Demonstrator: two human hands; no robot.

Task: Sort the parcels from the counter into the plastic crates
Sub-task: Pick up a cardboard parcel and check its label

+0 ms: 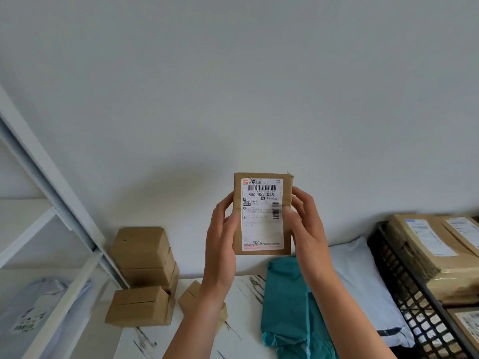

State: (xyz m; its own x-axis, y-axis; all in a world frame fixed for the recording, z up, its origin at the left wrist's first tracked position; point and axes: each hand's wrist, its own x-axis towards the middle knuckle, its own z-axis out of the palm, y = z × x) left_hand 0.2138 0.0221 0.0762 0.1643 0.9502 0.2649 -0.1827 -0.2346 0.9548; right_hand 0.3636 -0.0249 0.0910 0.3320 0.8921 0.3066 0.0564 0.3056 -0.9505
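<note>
A black lattice plastic crate (404, 288) stands at the right edge of the worktop (241, 332), and it holds a large taped cardboard box (427, 255) with a white label on top; another labelled box (466, 330) shows at its near end. The held parcel (261, 213) is a small flat brown packet, raised upright above the worktop's middle in front of the wall, and a white shipping label with barcodes covers most of its face. The left hand (221, 237) grips its left edge and the right hand (308, 229) grips its right edge, thumbs on the front. Below it a teal mailer bag (285, 307) lies just beside a white mailer bag (363, 281), which lies against the crate. A stack of brown boxes (145, 257) fills the back left corner, with a smaller brown box (189, 296) near it under the left forearm. Bare marbled surface shows between that box and the teal bag. A white shelf (51, 216) at the left edge carries a pale bag (39, 307).
</note>
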